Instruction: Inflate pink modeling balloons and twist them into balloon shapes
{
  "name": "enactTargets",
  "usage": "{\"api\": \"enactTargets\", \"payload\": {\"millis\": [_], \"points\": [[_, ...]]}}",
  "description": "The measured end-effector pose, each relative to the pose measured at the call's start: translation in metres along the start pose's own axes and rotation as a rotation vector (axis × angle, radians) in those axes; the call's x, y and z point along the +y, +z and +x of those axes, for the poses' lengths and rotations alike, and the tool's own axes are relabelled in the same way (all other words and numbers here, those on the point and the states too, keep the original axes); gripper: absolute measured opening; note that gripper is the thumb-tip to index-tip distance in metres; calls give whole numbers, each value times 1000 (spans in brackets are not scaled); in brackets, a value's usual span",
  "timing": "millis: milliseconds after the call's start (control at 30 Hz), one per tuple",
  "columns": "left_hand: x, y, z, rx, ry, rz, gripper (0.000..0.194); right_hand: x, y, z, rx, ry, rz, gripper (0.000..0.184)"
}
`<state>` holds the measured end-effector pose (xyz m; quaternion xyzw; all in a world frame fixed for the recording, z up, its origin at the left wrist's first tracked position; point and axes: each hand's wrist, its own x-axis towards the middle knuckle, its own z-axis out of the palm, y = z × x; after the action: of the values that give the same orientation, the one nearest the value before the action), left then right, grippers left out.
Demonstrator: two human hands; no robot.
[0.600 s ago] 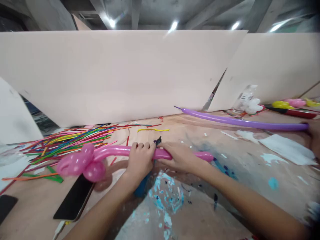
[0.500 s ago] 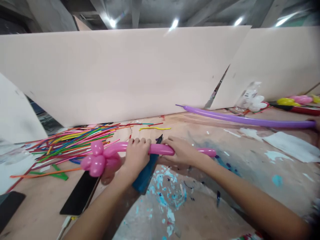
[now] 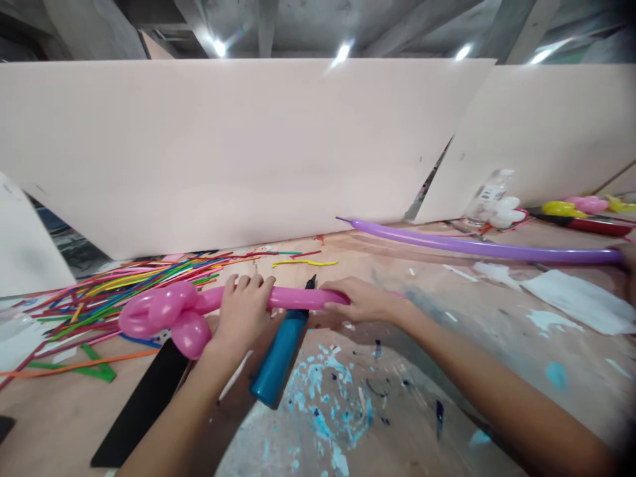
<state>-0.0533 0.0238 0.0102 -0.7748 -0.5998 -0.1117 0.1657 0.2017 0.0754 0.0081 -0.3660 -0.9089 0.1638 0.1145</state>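
A long pink balloon stretches sideways in front of me, twisted into several round bubbles at its left end. My left hand is wrapped over it, just right of those bubbles. Further right, my right hand closes round the same balloon, thumb and fingers on either side. Most of the balloon beyond that hand is hidden behind the wrist. Under the stretch between both hands lies a blue balloon pump with a black nozzle, on the paint-stained table.
Many uninflated balloons are heaped at the left, near a black phone. Another person's hand at the right edge holds a long purple balloon. Behind stand a white board, a clear bottle and a white balloon flower.
Both hands remain on the pink balloon; the left one has moved a little left. The bubbled end has turned and shifted left, and more of the pump shows.
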Motion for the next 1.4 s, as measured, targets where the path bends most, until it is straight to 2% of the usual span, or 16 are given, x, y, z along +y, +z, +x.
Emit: {"api": "enactTargets", "payload": {"millis": [167,267,333,467,567,633,733,833,900,967,1067,1133,1200,1300,1333,1400], "points": [[-9,-6,0,178,25,21,32,16,-9,0,12,41,69,28],[-7,-3,1,219,155,-147,26,23,-6,1,92,73,96,29],[-4,1,2,203,156,-284,22,23,-4,3,177,127,92,31],[-2,8,5,144,-90,-525,33,6,-4,3,310,155,89,36],[-4,7,7,141,-253,-772,47,-17,-5,-1,312,99,66,39],[-4,3,9,115,-271,-1005,39,-34,-5,-6,295,88,46,40],[-2,-4,12,121,-278,-1531,33,-51,-7,-15,285,68,39,44],[0,-15,18,240,-354,-2114,35,-59,-9,-24,200,43,201,47],[1,-26,23,294,-345,-2418,32,-64,-8,-28,40,39,465,47],[5,-39,28,304,-233,-2644,30,-72,-3,-28,-180,21,748,59],[19,-57,32,234,-62,-2753,25,-87,8,-17,-467,-20,1253,70],[28,-64,32,140,-50,-2675,24,-95,12,-4,-537,-12,1616,66],[33,-67,31,102,-56,-2580,25,-99,12,9,-599,-1,1809,62],[25,-65,31,179,-71,-2541,23,-100,4,25,-726,-14,1740,63],[20,-65,32,225,-74,-2563,24,-100,1,29,-682,-24,1634,62],[9,-66,33,307,-56,-2632,28,-102,-4,35,-461,-40,1388,56]]}}
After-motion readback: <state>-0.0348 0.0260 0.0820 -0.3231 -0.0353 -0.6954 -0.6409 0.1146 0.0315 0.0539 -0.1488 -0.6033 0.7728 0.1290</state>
